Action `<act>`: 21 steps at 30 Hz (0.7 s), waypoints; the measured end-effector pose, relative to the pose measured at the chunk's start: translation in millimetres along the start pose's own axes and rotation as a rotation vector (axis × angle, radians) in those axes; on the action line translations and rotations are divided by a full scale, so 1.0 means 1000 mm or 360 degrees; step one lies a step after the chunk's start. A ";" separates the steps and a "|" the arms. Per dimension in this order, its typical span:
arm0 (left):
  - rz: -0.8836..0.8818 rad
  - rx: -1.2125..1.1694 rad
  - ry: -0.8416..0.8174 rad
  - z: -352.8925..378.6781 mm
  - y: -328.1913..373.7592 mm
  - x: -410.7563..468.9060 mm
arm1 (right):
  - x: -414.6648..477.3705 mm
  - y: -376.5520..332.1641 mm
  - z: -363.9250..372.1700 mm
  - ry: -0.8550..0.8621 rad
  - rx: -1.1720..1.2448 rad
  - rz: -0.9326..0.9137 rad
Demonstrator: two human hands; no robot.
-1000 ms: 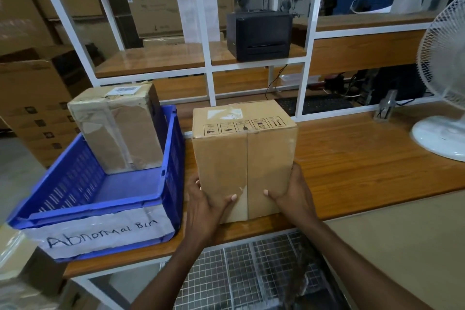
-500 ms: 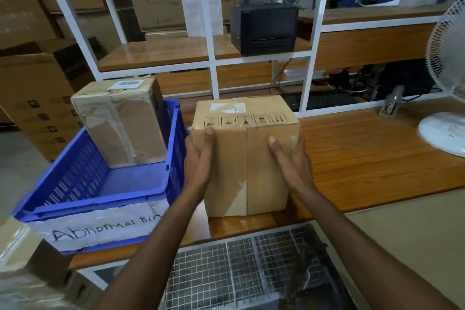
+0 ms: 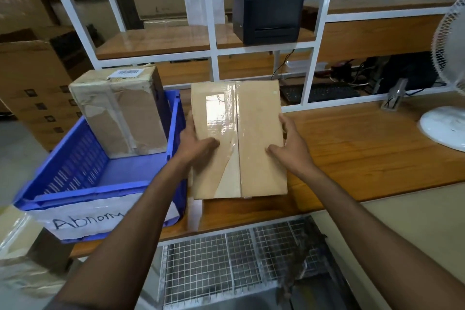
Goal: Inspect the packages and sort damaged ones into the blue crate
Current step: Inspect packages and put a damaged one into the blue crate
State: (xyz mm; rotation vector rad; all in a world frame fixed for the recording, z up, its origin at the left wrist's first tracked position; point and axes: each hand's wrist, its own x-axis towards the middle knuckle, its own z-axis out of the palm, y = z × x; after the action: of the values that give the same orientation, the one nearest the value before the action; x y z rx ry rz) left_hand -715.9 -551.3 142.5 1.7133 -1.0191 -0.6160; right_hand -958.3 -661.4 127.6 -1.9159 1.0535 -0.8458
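Head view: one wooden table point(image 3: 364, 153) spans the scene. At its left end sits one blue crate point(image 3: 75, 158). Two packages are in sight. One crumpled package point(image 3: 120, 113) stands upright in the crate's far end. The taped package point(image 3: 251, 138) is held just right of the crate, over the table's near edge. Two hands clasp its sides, with the left hand point(image 3: 198, 143) and right hand point(image 3: 292, 148) each laying a thumb across its broad face.
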 end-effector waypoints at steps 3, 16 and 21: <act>-0.0078 0.0010 -0.0184 0.001 -0.019 -0.013 | -0.011 0.016 0.013 -0.0030 -0.0106 0.0040; -0.0294 0.0065 -0.0012 0.011 -0.057 -0.047 | -0.028 0.024 0.029 0.0071 -0.0105 0.0183; 0.0043 0.0009 0.0354 -0.002 -0.017 -0.041 | -0.019 -0.022 0.003 0.0334 0.0101 -0.0037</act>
State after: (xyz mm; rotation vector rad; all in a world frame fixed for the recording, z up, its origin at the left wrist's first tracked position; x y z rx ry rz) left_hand -730.2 -513.0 125.1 1.7271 -0.8854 -0.3952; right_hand -956.3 -636.0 141.3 -1.8186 1.1150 -1.0991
